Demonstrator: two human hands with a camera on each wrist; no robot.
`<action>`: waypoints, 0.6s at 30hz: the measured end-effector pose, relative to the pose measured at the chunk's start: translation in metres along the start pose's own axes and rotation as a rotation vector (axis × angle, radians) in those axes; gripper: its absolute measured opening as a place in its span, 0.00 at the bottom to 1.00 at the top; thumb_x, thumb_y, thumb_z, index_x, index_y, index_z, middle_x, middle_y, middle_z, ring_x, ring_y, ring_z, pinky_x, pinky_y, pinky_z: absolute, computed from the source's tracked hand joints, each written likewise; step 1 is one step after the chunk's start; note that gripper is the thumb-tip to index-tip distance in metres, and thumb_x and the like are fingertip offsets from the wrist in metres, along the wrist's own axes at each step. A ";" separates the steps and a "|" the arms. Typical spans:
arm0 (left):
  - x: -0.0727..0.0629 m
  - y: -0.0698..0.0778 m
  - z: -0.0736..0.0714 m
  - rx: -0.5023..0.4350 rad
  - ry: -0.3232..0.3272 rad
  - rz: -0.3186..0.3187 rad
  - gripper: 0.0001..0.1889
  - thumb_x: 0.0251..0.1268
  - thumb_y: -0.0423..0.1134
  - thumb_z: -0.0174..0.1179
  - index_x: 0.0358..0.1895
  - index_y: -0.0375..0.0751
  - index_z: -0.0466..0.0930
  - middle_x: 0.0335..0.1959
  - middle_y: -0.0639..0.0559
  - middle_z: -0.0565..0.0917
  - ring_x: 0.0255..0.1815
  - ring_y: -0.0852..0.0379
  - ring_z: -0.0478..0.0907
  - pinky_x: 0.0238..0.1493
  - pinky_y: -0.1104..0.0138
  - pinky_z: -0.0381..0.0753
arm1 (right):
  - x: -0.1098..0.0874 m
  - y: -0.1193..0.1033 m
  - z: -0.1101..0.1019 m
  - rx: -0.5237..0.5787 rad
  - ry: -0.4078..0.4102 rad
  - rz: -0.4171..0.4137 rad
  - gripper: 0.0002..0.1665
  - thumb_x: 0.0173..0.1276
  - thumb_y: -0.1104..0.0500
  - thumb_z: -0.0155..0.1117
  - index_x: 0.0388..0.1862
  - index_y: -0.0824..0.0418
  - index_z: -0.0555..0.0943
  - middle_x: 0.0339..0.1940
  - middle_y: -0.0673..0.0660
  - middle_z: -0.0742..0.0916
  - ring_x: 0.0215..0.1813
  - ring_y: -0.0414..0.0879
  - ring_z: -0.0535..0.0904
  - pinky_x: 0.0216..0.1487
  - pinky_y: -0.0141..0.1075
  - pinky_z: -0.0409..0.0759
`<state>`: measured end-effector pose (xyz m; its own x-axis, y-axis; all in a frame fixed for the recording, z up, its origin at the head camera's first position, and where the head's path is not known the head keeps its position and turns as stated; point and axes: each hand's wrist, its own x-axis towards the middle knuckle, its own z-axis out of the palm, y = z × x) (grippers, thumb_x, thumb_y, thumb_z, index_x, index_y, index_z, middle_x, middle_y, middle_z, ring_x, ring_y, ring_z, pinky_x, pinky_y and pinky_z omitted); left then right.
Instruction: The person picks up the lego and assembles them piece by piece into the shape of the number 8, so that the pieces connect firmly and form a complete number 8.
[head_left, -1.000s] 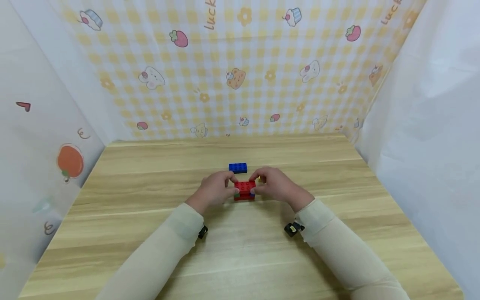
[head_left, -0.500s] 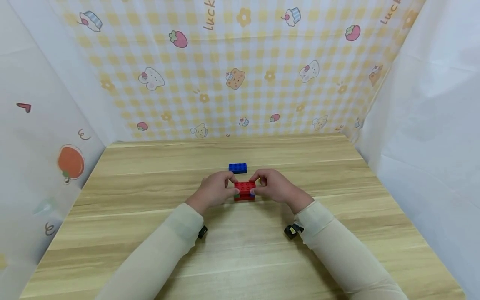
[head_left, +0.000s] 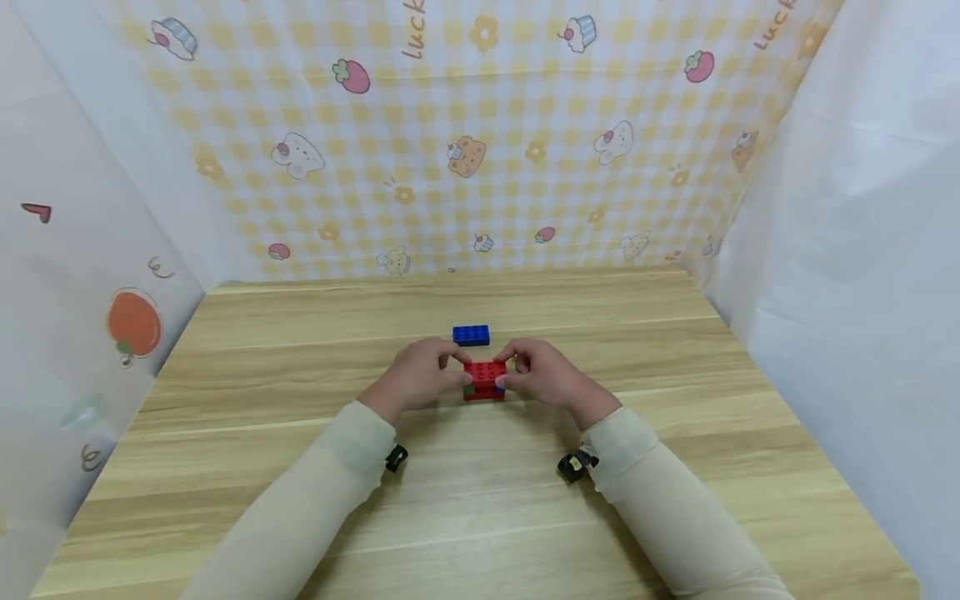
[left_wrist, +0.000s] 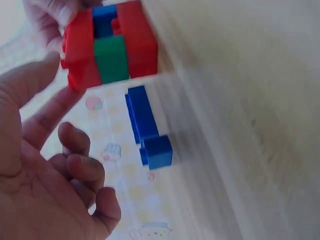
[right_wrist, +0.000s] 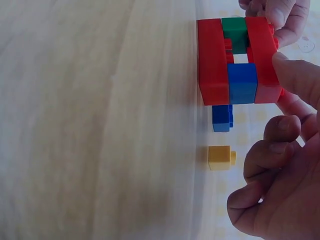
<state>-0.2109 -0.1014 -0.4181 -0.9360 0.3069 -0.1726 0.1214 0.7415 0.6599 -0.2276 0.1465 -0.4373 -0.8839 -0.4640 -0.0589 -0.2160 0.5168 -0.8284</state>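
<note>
A small stack of toy building bricks stands on the wooden table in front of me. Its top is a red brick (head_left: 485,372), pinched at the left end by thumb and forefinger of my left hand (head_left: 422,375). At the other end my right hand (head_left: 546,373) pinches the same brick. Beneath it, in the left wrist view, a green brick (left_wrist: 111,59) sits at the left end. A short blue brick (right_wrist: 242,83) fills the right end, with a gap between the two. A second red brick (right_wrist: 212,65) forms the base.
Behind the stack lies a long blue brick (head_left: 471,336). A smaller blue brick (left_wrist: 159,152) appears beside it in the left wrist view, hidden by my left hand from above. Past my right hand sits a yellow brick (right_wrist: 219,158). A patterned cloth (head_left: 360,167) hangs behind the table.
The head view has shifted a little. Both hands keep their pinch on the top red brick, and the stack stays where it was.
</note>
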 end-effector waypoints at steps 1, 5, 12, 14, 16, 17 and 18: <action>0.000 -0.002 -0.002 -0.019 -0.002 0.007 0.17 0.72 0.50 0.68 0.59 0.53 0.87 0.37 0.49 0.76 0.37 0.50 0.72 0.35 0.60 0.70 | 0.000 0.000 0.000 0.001 0.000 0.003 0.12 0.70 0.62 0.75 0.51 0.58 0.86 0.21 0.51 0.72 0.24 0.44 0.65 0.28 0.35 0.67; 0.002 -0.009 -0.013 -0.076 0.022 0.019 0.19 0.75 0.48 0.66 0.65 0.50 0.84 0.33 0.48 0.73 0.33 0.50 0.69 0.33 0.60 0.68 | 0.001 -0.003 0.001 0.001 -0.001 0.010 0.13 0.70 0.62 0.74 0.52 0.58 0.86 0.22 0.51 0.73 0.24 0.44 0.66 0.28 0.35 0.68; 0.004 -0.019 -0.023 -0.126 0.041 -0.004 0.21 0.76 0.45 0.65 0.68 0.47 0.81 0.34 0.47 0.71 0.32 0.50 0.67 0.34 0.60 0.67 | 0.000 -0.004 0.000 0.005 0.000 0.018 0.13 0.70 0.63 0.74 0.52 0.58 0.85 0.22 0.51 0.72 0.24 0.44 0.66 0.29 0.35 0.68; 0.006 -0.022 -0.024 -0.133 0.036 -0.012 0.22 0.76 0.45 0.65 0.69 0.47 0.80 0.34 0.47 0.71 0.31 0.50 0.66 0.33 0.60 0.67 | 0.000 -0.003 0.000 0.007 0.001 0.019 0.13 0.70 0.63 0.74 0.52 0.58 0.85 0.22 0.51 0.72 0.24 0.44 0.65 0.29 0.35 0.68; 0.009 -0.026 -0.024 -0.124 0.034 -0.023 0.22 0.76 0.45 0.65 0.69 0.47 0.80 0.34 0.47 0.71 0.31 0.50 0.67 0.33 0.60 0.68 | 0.000 -0.002 0.001 0.012 0.001 0.018 0.13 0.70 0.63 0.74 0.53 0.59 0.85 0.22 0.51 0.72 0.24 0.44 0.65 0.29 0.35 0.68; 0.010 -0.027 -0.024 -0.115 0.031 -0.031 0.22 0.76 0.45 0.66 0.69 0.47 0.79 0.35 0.47 0.72 0.32 0.50 0.68 0.33 0.60 0.69 | 0.000 -0.002 0.001 0.014 0.003 0.019 0.14 0.70 0.63 0.74 0.53 0.59 0.85 0.22 0.51 0.72 0.24 0.44 0.66 0.29 0.35 0.68; 0.012 -0.029 -0.024 -0.106 0.030 -0.041 0.23 0.75 0.45 0.66 0.69 0.47 0.79 0.36 0.47 0.73 0.32 0.50 0.69 0.34 0.60 0.70 | 0.000 -0.001 0.001 0.016 0.004 0.019 0.14 0.70 0.63 0.74 0.53 0.59 0.85 0.22 0.51 0.72 0.24 0.44 0.66 0.29 0.35 0.68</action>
<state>-0.2336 -0.1335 -0.4217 -0.9492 0.2579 -0.1801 0.0483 0.6854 0.7266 -0.2267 0.1452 -0.4368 -0.8892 -0.4517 -0.0724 -0.1930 0.5139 -0.8359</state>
